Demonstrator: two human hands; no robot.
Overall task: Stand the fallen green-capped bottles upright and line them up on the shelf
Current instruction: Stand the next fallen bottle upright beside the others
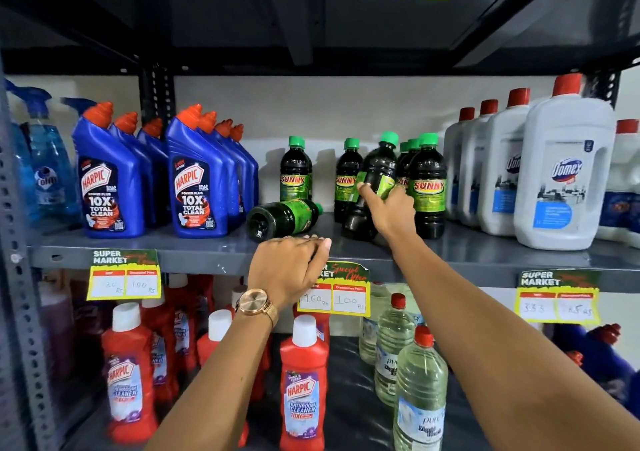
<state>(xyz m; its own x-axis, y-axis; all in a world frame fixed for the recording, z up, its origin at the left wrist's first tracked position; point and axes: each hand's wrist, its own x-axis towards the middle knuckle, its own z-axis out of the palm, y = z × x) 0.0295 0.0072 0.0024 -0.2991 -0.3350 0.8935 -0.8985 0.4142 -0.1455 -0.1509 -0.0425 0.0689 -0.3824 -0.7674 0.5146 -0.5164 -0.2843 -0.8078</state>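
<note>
On the grey metal shelf [194,248], the right hand [389,213] has its fingers wrapped around a dark Sunny bottle [375,187] with a green cap, which tilts to the right, its base on the shelf board and its cap near the caps of the upright Sunny bottles behind it. The left hand [289,270] rests at the shelf's front edge, fingers curled together and gripping nothing, a rose-gold wristwatch [256,303] on its wrist. Just beyond its fingertips a second Sunny bottle [282,216] lies on its side, base toward the camera and cap pointing back. One Sunny bottle [295,173] stands alone behind the fallen one; a front upright one [427,187] stands just right of the gripped bottle. Blue Harpic bottles [194,180] stand to the left, white Domex bottles [562,173] to the right.
</note>
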